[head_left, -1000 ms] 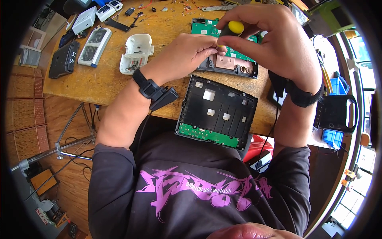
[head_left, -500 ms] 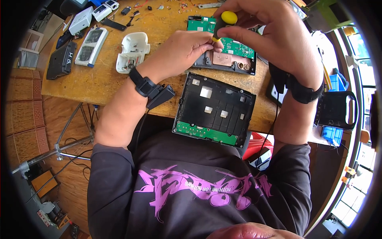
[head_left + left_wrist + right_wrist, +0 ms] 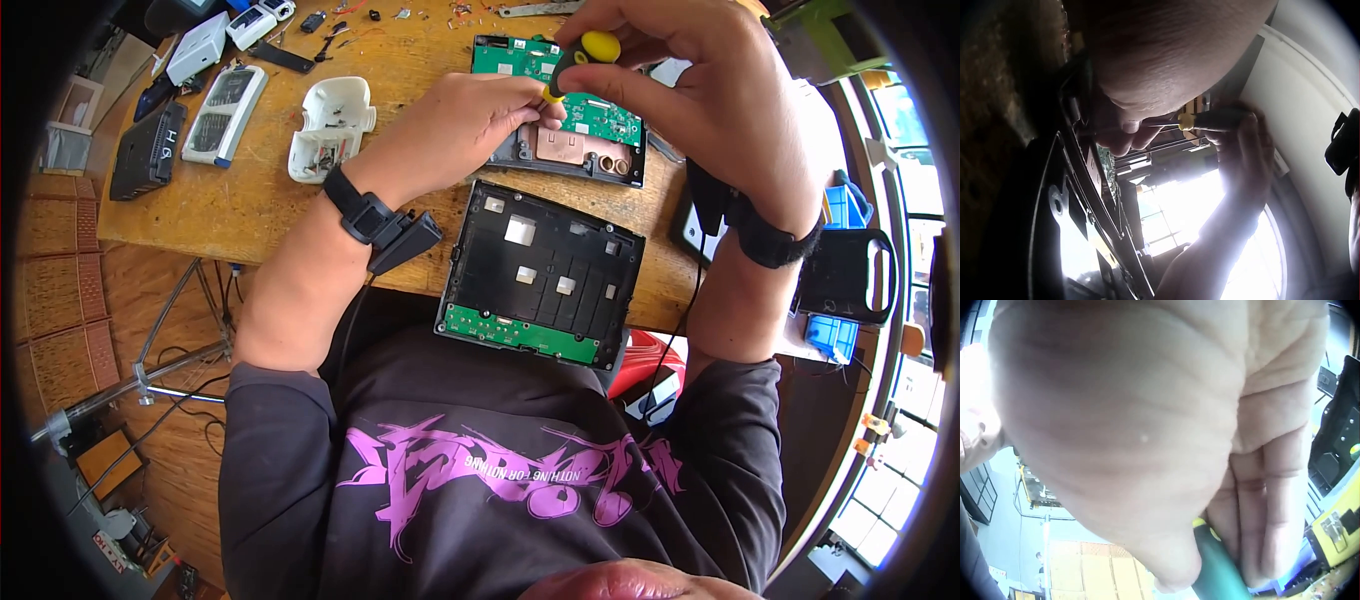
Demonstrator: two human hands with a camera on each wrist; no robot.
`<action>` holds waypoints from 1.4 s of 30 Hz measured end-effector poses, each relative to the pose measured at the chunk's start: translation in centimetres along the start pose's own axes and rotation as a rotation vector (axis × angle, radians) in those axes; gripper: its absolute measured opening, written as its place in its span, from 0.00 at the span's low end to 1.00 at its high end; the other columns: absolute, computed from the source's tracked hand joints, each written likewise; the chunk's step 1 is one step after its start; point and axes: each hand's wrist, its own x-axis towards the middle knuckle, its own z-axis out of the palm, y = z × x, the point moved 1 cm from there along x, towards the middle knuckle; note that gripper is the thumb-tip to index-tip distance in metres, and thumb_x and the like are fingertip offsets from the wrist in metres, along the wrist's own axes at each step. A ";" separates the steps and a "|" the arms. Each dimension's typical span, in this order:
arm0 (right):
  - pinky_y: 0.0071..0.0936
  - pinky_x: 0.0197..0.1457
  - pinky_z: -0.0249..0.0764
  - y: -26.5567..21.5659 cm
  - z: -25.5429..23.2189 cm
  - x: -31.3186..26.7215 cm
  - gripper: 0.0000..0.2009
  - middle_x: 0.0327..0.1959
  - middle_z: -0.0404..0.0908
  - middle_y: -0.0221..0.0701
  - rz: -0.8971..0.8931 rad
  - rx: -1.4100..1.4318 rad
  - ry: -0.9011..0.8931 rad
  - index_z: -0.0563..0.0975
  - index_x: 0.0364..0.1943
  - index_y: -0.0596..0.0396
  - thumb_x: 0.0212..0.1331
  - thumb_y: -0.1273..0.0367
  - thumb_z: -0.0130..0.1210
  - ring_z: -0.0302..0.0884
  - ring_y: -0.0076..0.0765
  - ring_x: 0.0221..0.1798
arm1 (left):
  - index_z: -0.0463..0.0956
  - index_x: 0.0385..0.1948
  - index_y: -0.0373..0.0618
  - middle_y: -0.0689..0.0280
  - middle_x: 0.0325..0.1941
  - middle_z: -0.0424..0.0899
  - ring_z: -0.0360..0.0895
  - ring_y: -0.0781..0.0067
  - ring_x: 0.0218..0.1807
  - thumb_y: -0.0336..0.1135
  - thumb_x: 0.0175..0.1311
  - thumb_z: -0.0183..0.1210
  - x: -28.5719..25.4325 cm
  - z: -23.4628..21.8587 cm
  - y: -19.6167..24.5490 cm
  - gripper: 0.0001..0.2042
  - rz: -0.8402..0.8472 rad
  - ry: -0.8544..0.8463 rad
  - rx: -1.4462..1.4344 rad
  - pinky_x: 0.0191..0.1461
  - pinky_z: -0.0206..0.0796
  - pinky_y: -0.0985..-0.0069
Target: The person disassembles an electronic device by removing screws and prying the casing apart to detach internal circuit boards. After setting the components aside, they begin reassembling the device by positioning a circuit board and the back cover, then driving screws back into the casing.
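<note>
My right hand [image 3: 690, 90] grips the dark green and yellow handle of a screwdriver [image 3: 575, 68] between thumb and fingers. The handle leans to the right in the head view. Below it, my left hand [image 3: 490, 130] pinches the screwdriver's thin shaft, which shows in the left wrist view beside the yellow collar [image 3: 1186, 120]. Both hands are over an opened device half with a green circuit board [image 3: 605, 120] and a copper-coloured plate [image 3: 560, 146]. My left fingers hide the screwdriver's tip. In the right wrist view the green handle [image 3: 1216, 565] sticks out past my thumb.
Nearer my body lies a black housing [image 3: 540, 260] with square cutouts and a green board strip. A white case with small parts [image 3: 330, 130], a bit set [image 3: 225, 115] and a black box [image 3: 148, 150] stand to the left. Scraps lie along the back of the wooden table [image 3: 200, 215].
The screwdriver handle has swung left and then back right under my right hand. My left hand stays at the shaft. The head view has shifted slightly.
</note>
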 end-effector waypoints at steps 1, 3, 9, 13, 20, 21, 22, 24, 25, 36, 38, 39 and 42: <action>0.29 0.39 0.90 -0.3 0.1 0.1 0.11 0.36 0.97 0.37 0.015 -0.042 -0.011 0.93 0.47 0.58 0.65 0.69 0.79 0.95 0.37 0.33 | 0.90 0.58 0.42 0.56 0.52 0.97 0.95 0.55 0.54 0.29 0.84 0.63 0.0 0.0 0.0 0.10 0.012 0.001 0.011 0.61 0.83 0.63; 0.29 0.38 0.90 -0.5 -0.1 0.1 0.11 0.36 0.96 0.37 0.031 -0.087 -0.017 0.93 0.47 0.58 0.65 0.68 0.79 0.95 0.38 0.32 | 0.90 0.58 0.42 0.57 0.52 0.97 0.95 0.55 0.55 0.29 0.84 0.63 -0.2 0.0 -0.1 0.10 0.030 0.000 0.025 0.61 0.83 0.63; 0.30 0.37 0.89 2.1 0.5 -0.5 0.12 0.36 0.96 0.39 -0.020 -0.024 -0.090 0.92 0.46 0.59 0.65 0.67 0.79 0.95 0.39 0.31 | 0.90 0.58 0.42 0.57 0.52 0.97 0.95 0.54 0.55 0.28 0.84 0.63 0.0 -0.2 0.3 0.10 -0.025 -0.011 -0.034 0.60 0.83 0.63; 0.30 0.37 0.88 1.6 1.2 0.0 0.13 0.35 0.95 0.38 0.044 -0.008 -0.018 0.91 0.45 0.59 0.65 0.66 0.80 0.95 0.38 0.32 | 0.87 0.56 0.40 0.54 0.51 0.96 0.94 0.49 0.54 0.30 0.85 0.63 -0.2 0.0 0.0 0.09 0.021 -0.005 0.015 0.58 0.83 0.60; 0.28 0.38 0.88 1.5 1.4 -0.1 0.13 0.35 0.95 0.37 0.001 0.002 0.016 0.90 0.46 0.59 0.64 0.67 0.80 0.95 0.35 0.33 | 0.89 0.58 0.39 0.56 0.52 0.97 0.95 0.53 0.55 0.28 0.84 0.63 0.0 -0.3 -0.2 0.10 0.017 0.011 0.001 0.60 0.83 0.63; 0.27 0.38 0.88 2.4 1.6 0.0 0.13 0.35 0.95 0.36 -0.044 0.165 0.046 0.90 0.46 0.59 0.64 0.67 0.81 0.94 0.34 0.33 | 0.89 0.58 0.39 0.56 0.52 0.97 0.95 0.53 0.55 0.28 0.84 0.63 0.1 -0.3 -0.2 0.10 0.016 0.011 0.001 0.60 0.83 0.63; 0.27 0.38 0.88 3.0 1.7 0.0 0.13 0.35 0.95 0.36 -0.043 0.168 0.043 0.90 0.46 0.59 0.64 0.67 0.81 0.94 0.34 0.33 | 0.89 0.58 0.39 0.55 0.52 0.97 0.95 0.54 0.55 0.28 0.84 0.62 0.1 -0.3 -0.2 0.10 0.011 0.018 -0.011 0.61 0.83 0.63; 0.28 0.38 0.88 3.3 2.0 0.1 0.13 0.36 0.96 0.36 0.002 0.165 0.061 0.91 0.47 0.59 0.64 0.68 0.81 0.94 0.34 0.33 | 0.89 0.58 0.38 0.55 0.52 0.97 0.95 0.54 0.56 0.27 0.85 0.62 -0.1 0.2 -0.4 0.10 -0.003 0.028 -0.030 0.61 0.83 0.64; 0.28 0.38 0.88 2.9 1.9 0.1 0.13 0.36 0.96 0.36 0.003 0.167 0.058 0.91 0.47 0.59 0.64 0.68 0.81 0.94 0.34 0.33 | 0.89 0.58 0.39 0.56 0.52 0.97 0.95 0.55 0.56 0.27 0.85 0.61 -0.1 0.4 -0.6 0.10 -0.021 0.037 -0.072 0.61 0.84 0.64; 0.32 0.39 0.86 -0.9 0.3 0.3 0.12 0.33 0.94 0.37 0.282 -0.001 0.041 0.91 0.45 0.58 0.62 0.67 0.82 0.94 0.38 0.32 | 0.88 0.58 0.39 0.57 0.52 0.98 0.96 0.59 0.56 0.27 0.85 0.61 0.2 -0.1 -0.2 0.10 -0.001 0.015 -0.042 0.64 0.85 0.65; 0.33 0.40 0.87 -1.1 0.5 0.1 0.13 0.33 0.94 0.39 0.245 -0.039 0.083 0.92 0.45 0.59 0.62 0.67 0.81 0.94 0.41 0.33 | 0.88 0.58 0.39 0.57 0.52 0.98 0.96 0.60 0.56 0.27 0.86 0.61 0.3 -0.1 0.2 0.10 -0.025 0.011 -0.038 0.64 0.84 0.66; 0.35 0.41 0.87 -1.0 0.7 -0.2 0.13 0.34 0.94 0.40 0.208 -0.073 0.123 0.92 0.46 0.59 0.62 0.67 0.81 0.94 0.44 0.33 | 0.88 0.58 0.39 0.57 0.52 0.98 0.96 0.60 0.56 0.27 0.86 0.61 0.4 0.0 0.3 0.10 -0.011 0.003 -0.047 0.64 0.84 0.66; 0.36 0.41 0.86 0.2 0.6 -0.6 0.13 0.34 0.93 0.43 0.224 -0.001 0.150 0.91 0.45 0.61 0.63 0.67 0.80 0.93 0.46 0.35 | 0.89 0.57 0.40 0.58 0.53 0.98 0.96 0.61 0.56 0.28 0.86 0.62 0.3 0.5 -0.6 0.09 -0.026 0.047 -0.138 0.63 0.84 0.67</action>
